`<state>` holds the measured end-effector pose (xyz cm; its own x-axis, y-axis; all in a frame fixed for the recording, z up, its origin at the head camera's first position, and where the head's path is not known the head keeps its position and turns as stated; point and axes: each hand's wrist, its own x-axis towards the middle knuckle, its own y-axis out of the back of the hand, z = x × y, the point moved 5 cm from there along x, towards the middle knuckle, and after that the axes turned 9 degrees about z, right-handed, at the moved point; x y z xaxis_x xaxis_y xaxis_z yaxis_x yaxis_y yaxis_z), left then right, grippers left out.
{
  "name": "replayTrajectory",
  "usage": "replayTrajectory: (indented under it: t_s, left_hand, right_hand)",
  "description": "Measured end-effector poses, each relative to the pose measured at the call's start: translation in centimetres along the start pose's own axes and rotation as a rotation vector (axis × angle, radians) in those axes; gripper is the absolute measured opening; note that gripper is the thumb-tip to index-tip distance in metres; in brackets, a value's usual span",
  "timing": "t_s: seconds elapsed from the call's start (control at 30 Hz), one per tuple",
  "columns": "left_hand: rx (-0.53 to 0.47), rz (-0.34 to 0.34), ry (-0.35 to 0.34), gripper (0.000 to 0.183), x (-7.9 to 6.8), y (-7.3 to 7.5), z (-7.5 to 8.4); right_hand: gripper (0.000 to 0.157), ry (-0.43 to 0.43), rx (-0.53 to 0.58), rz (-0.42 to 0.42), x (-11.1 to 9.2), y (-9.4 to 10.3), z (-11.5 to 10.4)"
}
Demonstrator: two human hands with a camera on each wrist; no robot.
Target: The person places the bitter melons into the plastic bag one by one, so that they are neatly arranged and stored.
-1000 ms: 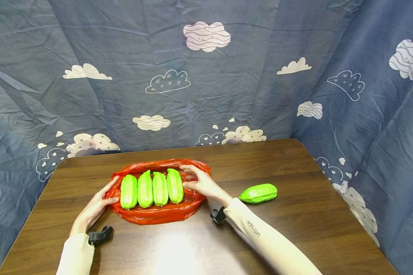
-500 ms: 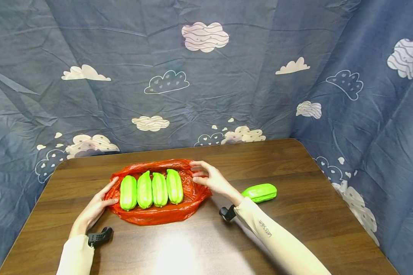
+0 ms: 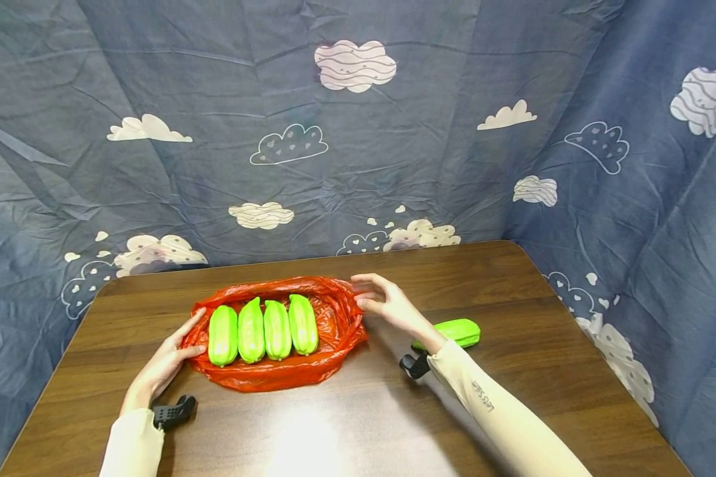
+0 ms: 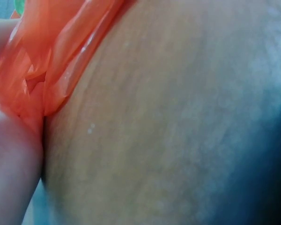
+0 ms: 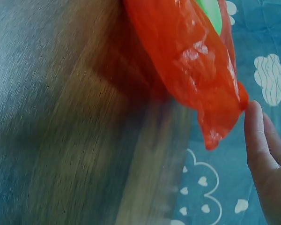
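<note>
A red plastic bag (image 3: pixel 274 376) lies spread on the table with its mouth facing up. Inside, several bright green, long, ribbed fruit-like pieces (image 3: pixel 277 331) stand side by side, toward the bag's left and middle. My left hand (image 3: pixel 161 361) holds the bag's left edge, thumb in front and fingers behind; in the left wrist view the red plastic (image 4: pixel 61 51) bunches between them. At the right end of the bag, my right hand (image 3: pixel 388 305) has its fingers loosely extended, fingertips right at the rim. Another green piece (image 3: pixel 461 331) lies on the table, partly hidden behind the right wrist.
The brown wooden table (image 3: pixel 543 391) has a bright glare patch at its front. A blue cloth (image 3: pixel 394 165) with cloud prints hangs behind it and along the right side. Black wrist cameras (image 3: pixel 175 412) sit on both wrists.
My right hand has drawn out of the bag to the right, past its rim, leaving the green pieces in place. The left hand has stayed at the left edge.
</note>
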<state>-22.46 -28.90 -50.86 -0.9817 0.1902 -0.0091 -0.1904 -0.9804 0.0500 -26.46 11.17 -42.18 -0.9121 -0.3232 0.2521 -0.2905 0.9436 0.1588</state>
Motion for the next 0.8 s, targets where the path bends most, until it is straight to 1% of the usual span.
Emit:
replayTrajectory:
  t_s: [0.03,0.13,0.23,0.27,0.37,0.47,0.8]
  left_hand:
    - [-0.017,-0.006,-0.019,0.073,0.0,0.0,0.0]
    - [-0.015,-0.014,-0.022,0.074,0.1,-0.1,0.0]
    - [-0.018,-0.005,-0.002,0.075,0.1,-0.1,0.0]
    - [0.000,0.001,0.020,0.077,0.0,-0.1,0.0]
    - [0.005,0.016,0.046,0.076,0.0,-0.2,0.2]
    - [0.012,0.023,0.061,0.075,-0.1,-0.2,0.3]
    - [0.019,0.025,0.043,0.075,0.0,-0.1,0.2]
  right_hand:
    - [0.046,-0.004,0.000,0.000,-0.1,0.2,0.0]
    - [0.046,-0.011,-0.018,0.002,-0.3,0.8,0.0]
    - [0.044,-0.022,-0.025,0.005,-0.6,1.5,0.0]
    - [0.043,-0.024,-0.032,0.008,-0.7,1.8,0.0]
    - [0.042,-0.029,-0.044,0.012,-0.9,2.6,0.0]
    - [0.041,-0.034,-0.057,0.015,-1.2,3.5,0.0]
    - [0.039,-0.062,-0.093,0.021,-2.1,6.2,0.2]
